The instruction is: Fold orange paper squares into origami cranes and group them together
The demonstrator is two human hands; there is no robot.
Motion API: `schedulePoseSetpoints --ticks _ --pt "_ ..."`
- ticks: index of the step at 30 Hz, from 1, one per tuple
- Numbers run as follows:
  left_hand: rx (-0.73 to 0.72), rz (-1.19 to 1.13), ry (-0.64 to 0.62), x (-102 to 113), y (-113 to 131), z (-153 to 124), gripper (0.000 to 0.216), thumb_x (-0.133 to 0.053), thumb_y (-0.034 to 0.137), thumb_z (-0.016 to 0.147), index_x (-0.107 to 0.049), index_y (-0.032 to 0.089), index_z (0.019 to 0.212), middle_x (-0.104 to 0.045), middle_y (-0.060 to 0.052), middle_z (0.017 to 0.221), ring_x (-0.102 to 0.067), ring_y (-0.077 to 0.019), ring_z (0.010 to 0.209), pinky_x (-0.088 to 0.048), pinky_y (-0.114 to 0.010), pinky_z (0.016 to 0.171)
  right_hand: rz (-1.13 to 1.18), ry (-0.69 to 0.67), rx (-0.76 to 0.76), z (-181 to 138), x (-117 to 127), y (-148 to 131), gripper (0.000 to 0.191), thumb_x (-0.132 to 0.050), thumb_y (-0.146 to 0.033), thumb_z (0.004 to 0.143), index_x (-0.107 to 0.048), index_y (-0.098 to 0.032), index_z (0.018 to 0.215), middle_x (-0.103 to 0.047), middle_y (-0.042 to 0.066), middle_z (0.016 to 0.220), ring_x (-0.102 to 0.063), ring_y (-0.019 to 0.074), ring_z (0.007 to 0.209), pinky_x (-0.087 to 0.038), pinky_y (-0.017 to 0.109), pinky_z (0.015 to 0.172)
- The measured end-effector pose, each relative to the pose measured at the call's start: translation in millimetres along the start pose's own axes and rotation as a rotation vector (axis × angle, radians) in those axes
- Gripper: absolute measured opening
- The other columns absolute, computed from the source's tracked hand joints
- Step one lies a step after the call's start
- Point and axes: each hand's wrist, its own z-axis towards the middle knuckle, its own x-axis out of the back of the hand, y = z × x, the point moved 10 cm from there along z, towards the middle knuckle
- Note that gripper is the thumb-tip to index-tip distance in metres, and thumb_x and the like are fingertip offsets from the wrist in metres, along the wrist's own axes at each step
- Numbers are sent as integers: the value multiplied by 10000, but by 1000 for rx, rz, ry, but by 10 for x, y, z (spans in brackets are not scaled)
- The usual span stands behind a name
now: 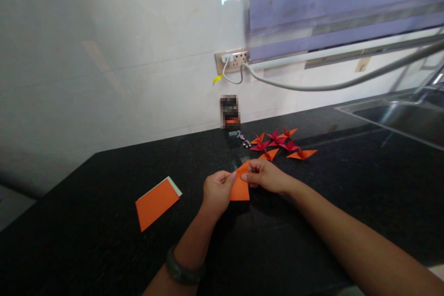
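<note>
Between my two hands is a piece of orange origami paper [240,189], partly folded, with a slanting top edge. My left hand [218,192] pinches its left side, thumb on the front face. At the upper right, my right hand [265,175] grips the paper's edge between thumb and curled fingers. Just beyond the hands lie several folded paper cranes, some orange, such as this orange crane [302,154], and some red, such as this red crane [276,138]. To the left rests a stack of paper sheets [158,204], orange on top with a pale green one peeking out.
The dark countertop [104,249] runs along a white wall [138,78]. A blurred phone-like object [230,112] leans there, with a patterned strap [244,140] before it. Above are a wall socket [237,60] and a grey cable [298,87]. A sink [398,120] lies at right.
</note>
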Motion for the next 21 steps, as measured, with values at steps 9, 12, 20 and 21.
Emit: schedulePoseSetpoints --ticks 9,12,20,21 --pt "27 -88 -57 -75 16 -3 206 -616 342 646 -643 140 619 -609 -12 529 -520 -123 479 -367 -208 454 0 15 -24 -8 12 -5 261 -625 -344 669 -453 -157 612 -455 -58 502 -437 66 456 -355 194 450" --pt "35 -124 -62 -87 27 -7 159 -630 301 622 -647 144 621 -621 -19 543 -536 -130 488 -388 -216 469 -3 15 -21 -6 -6 -12 249 -621 -349 673 -474 -153 628 -460 -54 516 -429 64 461 -348 192 450" --pt "3 -16 -175 -207 -23 -32 182 -603 324 656 -656 150 650 -612 -26 566 -528 -133 505 -375 -219 471 -124 73 108 -22 50 -185 135 -614 -275 670 -580 -159 728 -542 -20 646 -483 93 588 -377 199 541" --pt "-7 5 -183 -215 -22 -37 184 -597 327 663 -654 152 651 -605 -23 559 -522 -130 499 -369 -218 465 -149 54 115 -24 35 -194 114 -597 -270 682 -586 -156 690 -542 -18 640 -483 95 593 -377 201 550"
